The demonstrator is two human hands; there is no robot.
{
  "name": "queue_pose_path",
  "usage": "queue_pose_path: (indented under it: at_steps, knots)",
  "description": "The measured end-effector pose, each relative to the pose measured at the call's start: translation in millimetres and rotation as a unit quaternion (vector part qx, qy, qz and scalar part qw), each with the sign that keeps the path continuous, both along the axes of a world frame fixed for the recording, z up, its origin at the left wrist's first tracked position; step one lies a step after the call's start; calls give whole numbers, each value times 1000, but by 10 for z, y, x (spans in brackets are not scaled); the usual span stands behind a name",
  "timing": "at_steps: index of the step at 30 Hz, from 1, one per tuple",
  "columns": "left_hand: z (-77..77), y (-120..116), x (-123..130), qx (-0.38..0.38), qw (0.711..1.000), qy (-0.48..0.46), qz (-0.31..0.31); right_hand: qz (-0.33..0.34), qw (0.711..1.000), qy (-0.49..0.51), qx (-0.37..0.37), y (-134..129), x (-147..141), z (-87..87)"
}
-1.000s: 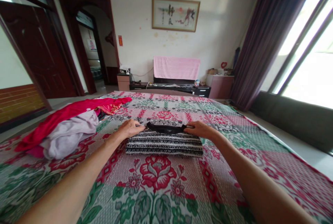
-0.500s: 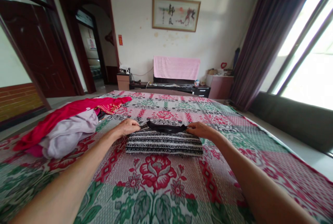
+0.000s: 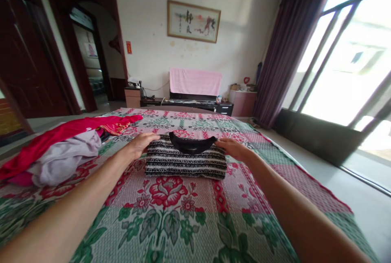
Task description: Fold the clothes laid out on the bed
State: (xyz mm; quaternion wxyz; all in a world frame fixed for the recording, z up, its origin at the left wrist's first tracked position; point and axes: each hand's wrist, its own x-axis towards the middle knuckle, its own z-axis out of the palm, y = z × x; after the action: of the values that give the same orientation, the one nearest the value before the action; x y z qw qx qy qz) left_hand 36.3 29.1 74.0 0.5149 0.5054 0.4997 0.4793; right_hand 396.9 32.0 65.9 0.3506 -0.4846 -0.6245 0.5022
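Observation:
A black and white striped knitted garment [image 3: 186,163], folded into a wide rectangle, lies on the flowered bedspread [image 3: 165,230]. Its black neckline curves along the far edge. My left hand [image 3: 143,142] grips the far left corner, its fingers closed on the knit. At the far right corner, beside the neckline's end, my right hand [image 3: 232,148] pinches the same garment between thumb and fingers. Both forearms reach in from the lower corners of the view.
Left of the hands, a pile holds a red garment [image 3: 70,126] and a pale grey one [image 3: 65,157]. Beyond the bed stand a black cabinet [image 3: 224,109] and a pink cloth [image 3: 195,81]. A dark curtain [image 3: 284,51] hangs at the right.
The view has swung to the right. Both hands have drawn the garment's far edge up and outward, so more of the neckline and stripes shows.

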Motion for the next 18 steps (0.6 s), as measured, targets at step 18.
queue_pose_path:
  at_steps: [18]
  knots:
    - [-73, 100, 2328, -88, 983, -150, -55, -300, 947, 102, -45, -323, 1812, 89]
